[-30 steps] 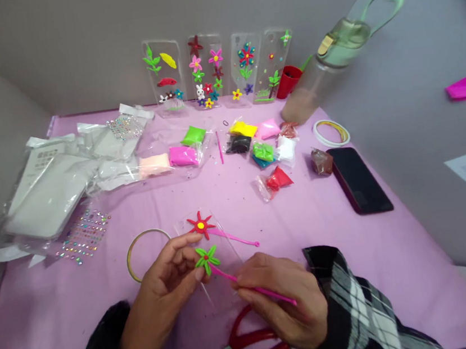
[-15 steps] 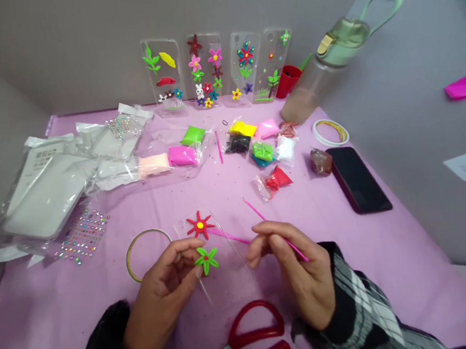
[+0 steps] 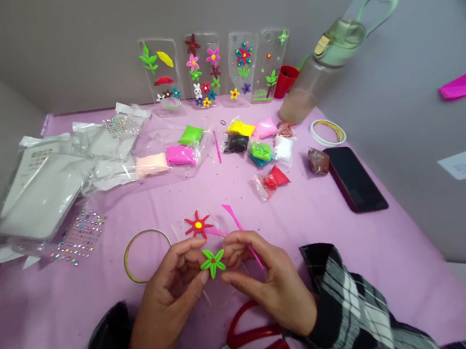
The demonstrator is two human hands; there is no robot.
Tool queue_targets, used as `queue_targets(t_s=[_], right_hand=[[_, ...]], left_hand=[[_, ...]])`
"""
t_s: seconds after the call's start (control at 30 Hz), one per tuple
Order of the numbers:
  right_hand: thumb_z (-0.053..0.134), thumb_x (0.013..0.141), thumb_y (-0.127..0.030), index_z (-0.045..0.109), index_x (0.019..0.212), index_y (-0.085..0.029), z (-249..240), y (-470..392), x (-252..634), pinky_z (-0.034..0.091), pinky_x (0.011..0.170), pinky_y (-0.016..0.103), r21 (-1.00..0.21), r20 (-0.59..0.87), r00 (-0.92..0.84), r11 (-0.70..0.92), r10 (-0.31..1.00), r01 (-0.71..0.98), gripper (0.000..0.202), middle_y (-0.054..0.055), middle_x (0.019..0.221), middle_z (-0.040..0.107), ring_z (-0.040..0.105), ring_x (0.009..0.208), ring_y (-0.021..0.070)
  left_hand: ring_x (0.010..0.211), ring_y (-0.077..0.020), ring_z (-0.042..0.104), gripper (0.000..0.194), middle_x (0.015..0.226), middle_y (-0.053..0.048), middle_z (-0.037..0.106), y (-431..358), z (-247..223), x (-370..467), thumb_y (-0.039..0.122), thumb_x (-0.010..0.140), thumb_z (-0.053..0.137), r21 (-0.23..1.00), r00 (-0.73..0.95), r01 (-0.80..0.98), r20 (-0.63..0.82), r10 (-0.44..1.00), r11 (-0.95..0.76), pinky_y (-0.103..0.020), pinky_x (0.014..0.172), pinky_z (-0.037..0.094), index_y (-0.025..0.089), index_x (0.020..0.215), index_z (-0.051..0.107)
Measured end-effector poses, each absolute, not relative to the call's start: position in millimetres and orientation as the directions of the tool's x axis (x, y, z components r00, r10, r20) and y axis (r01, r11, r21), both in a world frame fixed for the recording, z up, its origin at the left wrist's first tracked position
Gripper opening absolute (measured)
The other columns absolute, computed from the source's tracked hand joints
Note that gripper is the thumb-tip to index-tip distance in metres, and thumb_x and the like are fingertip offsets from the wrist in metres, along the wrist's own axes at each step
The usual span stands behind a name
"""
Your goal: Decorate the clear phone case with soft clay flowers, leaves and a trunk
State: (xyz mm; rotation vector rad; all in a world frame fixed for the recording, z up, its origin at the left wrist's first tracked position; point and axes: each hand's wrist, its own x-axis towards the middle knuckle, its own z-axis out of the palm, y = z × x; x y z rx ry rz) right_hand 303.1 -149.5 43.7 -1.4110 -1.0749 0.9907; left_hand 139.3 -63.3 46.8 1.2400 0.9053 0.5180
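Note:
Between thumb and fingers, my left hand (image 3: 168, 304) holds a green clay flower (image 3: 213, 260) with a red centre. My right hand (image 3: 274, 282) has come up to the flower's right side, its thumb and fingertips close to the petals. A pink tool (image 3: 240, 231) is held in my right hand, its flat end pointing up and left. Under the hands lies a clear phone case, bearing a red clay flower (image 3: 198, 224) with a yellow centre. Part of another pink tool shows beside that flower. My hands cover much of the case.
Red-handled scissors (image 3: 253, 336) lie at the near edge, a tape roll (image 3: 128, 255) to the left. Behind are clay packets (image 3: 276, 177), four decorated cases (image 3: 204, 70) against the wall, and a bottle (image 3: 314, 74). A phone (image 3: 356, 179) lies right, packaged cases (image 3: 44, 197) left.
My right hand has moved left to the green flower, and its pink tool has turned steeper. My left hand has carried the flower slightly right.

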Motion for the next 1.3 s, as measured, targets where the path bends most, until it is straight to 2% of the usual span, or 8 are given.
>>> queue_targets(t_s=[0.23, 0.43, 0.63, 0.9, 1.1, 1.3], right_hand=[[0.069, 0.086, -0.012, 0.058, 0.116, -0.024, 43.5, -149.3, 303.8, 0.055, 0.078, 0.025, -0.988, 0.033, 0.253, -0.006, 0.967, 0.152, 0.035, 0.0, 0.093, 0.068, 0.065, 0.082, 0.0127], [0.065, 0.089, -0.011, 0.058, 0.115, -0.024, 43.3, -148.8, 304.1, 0.055, 0.078, 0.024, -0.98, 0.074, 0.248, 0.025, 0.966, 0.196, 0.03, 0.0, 0.095, 0.067, 0.066, 0.083, 0.0121], [0.064, 0.09, -0.013, 0.059, 0.114, -0.023, 45.8, -148.5, 304.4, 0.056, 0.078, 0.027, -0.983, 0.065, 0.256, 0.018, 0.964, 0.182, 0.027, 0.002, 0.095, 0.068, 0.066, 0.082, 0.0138], [0.069, 0.084, -0.015, 0.062, 0.108, -0.023, 51.1, -143.6, 306.8, 0.056, 0.077, 0.027, -0.982, -0.175, 0.231, -0.154, 0.957, -0.107, 0.026, 0.001, 0.091, 0.069, 0.067, 0.081, 0.0139], [0.073, 0.083, -0.022, 0.063, 0.105, -0.023, 50.9, -142.8, 305.9, 0.054, 0.074, 0.026, -0.956, -0.233, 0.212, -0.183, 0.949, -0.23, 0.024, 0.0, 0.09, 0.068, 0.066, 0.079, 0.0124], [0.082, 0.076, -0.03, 0.061, 0.106, -0.023, 50.5, -140.9, 306.0, 0.056, 0.071, 0.026, -0.906, -0.292, 0.186, -0.209, 0.938, -0.369, 0.037, 0.0, 0.091, 0.066, 0.066, 0.076, 0.0122]], left_hand=[[0.088, -0.0111, 0.068, 0.028, 0.09, 0.004, 0.068, -65.2, 43.9, 139.3, 0.022, 0.086, 0.066, 0.951, 0.576, 0.158, -0.308, 0.757, 0.267, -0.016, 0.08, 0.054, 0.032, 0.112, 0.062], [0.092, -0.0158, 0.068, 0.03, 0.094, 0.001, 0.07, -65.7, 42.6, 137.9, 0.023, 0.085, 0.067, 0.948, 0.556, 0.197, -0.318, 0.768, 0.249, -0.022, 0.082, 0.055, 0.028, 0.114, 0.062], [0.105, -0.0197, 0.067, 0.035, 0.111, -0.003, 0.07, -64.4, 42.9, 135.9, 0.026, 0.086, 0.067, 0.932, 0.58, 0.205, -0.362, 0.73, 0.299, -0.029, 0.095, 0.053, 0.029, 0.12, 0.059], [0.099, -0.0175, 0.068, 0.021, 0.107, -0.001, 0.072, -56.9, 45.5, 129.3, 0.033, 0.091, 0.062, 0.939, 0.592, 0.203, -0.344, 0.729, 0.278, -0.024, 0.088, 0.055, 0.029, 0.112, 0.065], [0.09, -0.0129, 0.067, 0.016, 0.098, 0.003, 0.073, -56.7, 44.7, 131.6, 0.028, 0.089, 0.065, 0.937, 0.625, 0.16, -0.34, 0.703, 0.311, -0.019, 0.084, 0.054, 0.031, 0.104, 0.07], [0.088, -0.0132, 0.069, 0.014, 0.092, 0.004, 0.072, -58.8, 42.8, 131.5, 0.023, 0.086, 0.069, 0.934, 0.609, 0.142, -0.344, 0.715, 0.329, -0.019, 0.08, 0.055, 0.031, 0.097, 0.072]])
